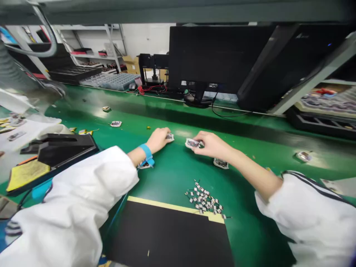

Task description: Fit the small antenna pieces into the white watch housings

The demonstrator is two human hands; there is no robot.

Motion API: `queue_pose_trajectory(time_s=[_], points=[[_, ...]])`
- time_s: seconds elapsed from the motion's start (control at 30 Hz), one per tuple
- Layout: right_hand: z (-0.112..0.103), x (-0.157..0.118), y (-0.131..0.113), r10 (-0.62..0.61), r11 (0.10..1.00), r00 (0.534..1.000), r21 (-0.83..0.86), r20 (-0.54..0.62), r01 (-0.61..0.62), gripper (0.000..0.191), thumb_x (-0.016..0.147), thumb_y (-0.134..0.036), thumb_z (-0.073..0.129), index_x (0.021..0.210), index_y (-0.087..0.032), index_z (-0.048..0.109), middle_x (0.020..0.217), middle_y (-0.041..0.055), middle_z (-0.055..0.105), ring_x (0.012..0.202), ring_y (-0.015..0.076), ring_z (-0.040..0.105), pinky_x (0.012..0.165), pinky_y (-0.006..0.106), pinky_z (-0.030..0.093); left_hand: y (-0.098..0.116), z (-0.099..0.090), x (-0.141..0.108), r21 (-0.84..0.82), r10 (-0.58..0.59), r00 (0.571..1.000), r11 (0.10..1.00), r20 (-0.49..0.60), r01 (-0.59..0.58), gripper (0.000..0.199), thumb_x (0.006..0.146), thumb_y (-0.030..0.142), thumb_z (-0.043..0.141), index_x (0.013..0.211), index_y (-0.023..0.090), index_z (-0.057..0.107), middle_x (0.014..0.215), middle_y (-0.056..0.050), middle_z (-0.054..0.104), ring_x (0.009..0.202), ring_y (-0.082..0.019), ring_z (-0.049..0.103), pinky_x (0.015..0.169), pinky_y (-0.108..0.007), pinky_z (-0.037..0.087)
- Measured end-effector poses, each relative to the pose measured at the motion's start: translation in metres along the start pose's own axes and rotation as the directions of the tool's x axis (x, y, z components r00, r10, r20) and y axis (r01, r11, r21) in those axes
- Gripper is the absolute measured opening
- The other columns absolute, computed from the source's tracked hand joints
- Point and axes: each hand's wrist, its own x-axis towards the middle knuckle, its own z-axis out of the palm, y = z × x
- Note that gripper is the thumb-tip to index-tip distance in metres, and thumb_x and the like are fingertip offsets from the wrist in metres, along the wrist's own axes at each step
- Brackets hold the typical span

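A black mat [167, 237] is laid on the green tabletop [178, 178] nearest the body, and a pile of metal clips [204, 197] is spread just beyond it, below the hands. A module [192, 143] is pinched by the right hand [213, 145]; a second module [170, 137] is gripped under the left hand [158, 140], which is banded by a blue strap [146, 154]. A monitor [219, 59] stands beyond the hands.

Your right hand [214, 145] pinches a small white-rimmed module [192, 143] with a shiny silver centre, just above the green mat [178, 178]. Your left hand [158, 140] covers a matching module [170, 137] — only its end shows past the fingers. A third module [221, 163] lies flat just below your right hand — apart from both.
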Motion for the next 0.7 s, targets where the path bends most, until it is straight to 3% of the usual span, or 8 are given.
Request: queue_pose_trajectory(time_s=[0.13, 0.27, 0.33, 0.4, 0.43, 0.47, 0.57, 0.7], points=[[0.024, -0.046, -0.007, -0.058, 0.993, 0.997, 0.103, 0.043, 0.053, 0.029, 0.069, -0.029, 0.055, 0.094, -0.017, 0.061, 0.083, 0.0034, 0.054, 0.073, 0.0132, 0.052, 0.068, 0.024, 0.042, -0.007, -0.001, 0.026, 0.055, -0.014, 1.000, 0.998, 0.007, 0.014, 0.025, 0.082, 0.032, 0.048, 0.096, 0.011, 0.052, 0.094, -0.005, 0.054, 0.086, -0.014, 0.053, 0.078, -0.035, 0.046], [0.044, -0.055, -0.010, -0.061, 0.981, 0.998, 0.185, 0.032, 0.054, 0.036, 0.073, -0.036, 0.054, 0.104, -0.018, 0.057, 0.089, 0.0047, 0.051, 0.076, 0.0137, 0.053, 0.071, 0.026, 0.043, 0.036, -0.008, -0.001, 0.035, 0.224, 0.972, 0.973, 0.066, -0.226, 0.024, 0.083, 0.025, 0.045, 0.102, 0.012, 0.051, 0.103, -0.007, 0.053, 0.100, -0.018, 0.048, 0.091, -0.040, 0.038], [0.048, -0.054, -0.008, -0.064, 0.973, 0.998, 0.223, 0.022, 0.057, 0.038, 0.075, -0.040, 0.053, 0.106, -0.018, 0.057, 0.090, 0.0049, 0.049, 0.079, 0.0144, 0.052, 0.074, 0.027, 0.043, 0.064, -0.010, -0.031, -0.050, 0.412, 0.888, 0.910, 0.202, -0.411, 0.020, 0.085, 0.020, 0.040, 0.096, 0.017, 0.056, 0.097, -0.003, 0.057, 0.096, -0.013, 0.049, 0.090, -0.028, 0.039], [0.051, -0.052, -0.005, -0.065, 0.964, 0.998, 0.260, 0.010, 0.060, 0.040, 0.075, -0.043, 0.052, 0.107, -0.019, 0.056, 0.091, 0.0049, 0.049, 0.081, 0.0146, 0.052, 0.075, 0.027, 0.043, 0.085, -0.007, -0.061, -0.164, 0.571, 0.751, 0.819, 0.331, -0.551, 0.021, 0.083, 0.015, 0.041, 0.089, 0.022, 0.059, 0.092, 0.003, 0.060, 0.091, -0.008, 0.051, 0.086, -0.017, 0.040], [0.052, -0.052, -0.004, -0.061, 0.959, 0.998, 0.276, 0.003, 0.058, 0.041, 0.075, -0.043, 0.052, 0.107, -0.019, 0.055, 0.092, 0.0049, 0.049, 0.081, 0.0146, 0.052, 0.075, 0.027, 0.043, 0.091, -0.004, -0.075, -0.206, 0.627, 0.687, 0.775, 0.367, -0.597, 0.022, 0.084, 0.013, 0.039, 0.090, 0.021, 0.059, 0.093, 0.003, 0.060, 0.091, -0.007, 0.051, 0.086, -0.016, 0.040], [0.053, -0.052, -0.003, -0.056, 0.955, 0.998, 0.291, -0.004, 0.055, 0.042, 0.075, -0.044, 0.052, 0.108, -0.018, 0.055, 0.093, 0.0050, 0.049, 0.082, 0.0147, 0.052, 0.075, 0.027, 0.043, 0.095, -0.001, -0.085, -0.204, 0.651, 0.656, 0.751, 0.382, -0.628, 0.025, 0.084, 0.011, 0.036, 0.091, 0.019, 0.059, 0.093, 0.001, 0.060, 0.091, -0.009, 0.051, 0.085, -0.017, 0.040], [0.055, -0.053, -0.003, -0.041, 0.945, 0.999, 0.324, -0.018, 0.044, 0.044, 0.075, -0.045, 0.052, 0.109, -0.018, 0.054, 0.094, 0.0050, 0.048, 0.083, 0.0150, 0.052, 0.075, 0.028, 0.043, 0.096, 0.007, -0.102, -0.089, 0.651, 0.656, 0.732, 0.381, -0.675, 0.027, 0.085, 0.010, 0.032, 0.097, 0.015, 0.056, 0.091, -0.004, 0.058, 0.086, -0.013, 0.049, 0.079, -0.022, 0.042], [0.057, -0.054, -0.004, -0.035, 0.936, 0.999, 0.349, -0.025, 0.042, 0.044, 0.074, -0.044, 0.053, 0.109, -0.017, 0.054, 0.095, 0.0049, 0.048, 0.083, 0.0148, 0.051, 0.077, 0.027, 0.042, 0.096, 0.010, -0.101, 0.052, 0.643, 0.638, 0.686, 0.424, -0.726, 0.026, 0.086, 0.014, 0.032, 0.097, 0.014, 0.055, 0.088, -0.005, 0.057, 0.082, -0.016, 0.049, 0.073, -0.025, 0.043]])
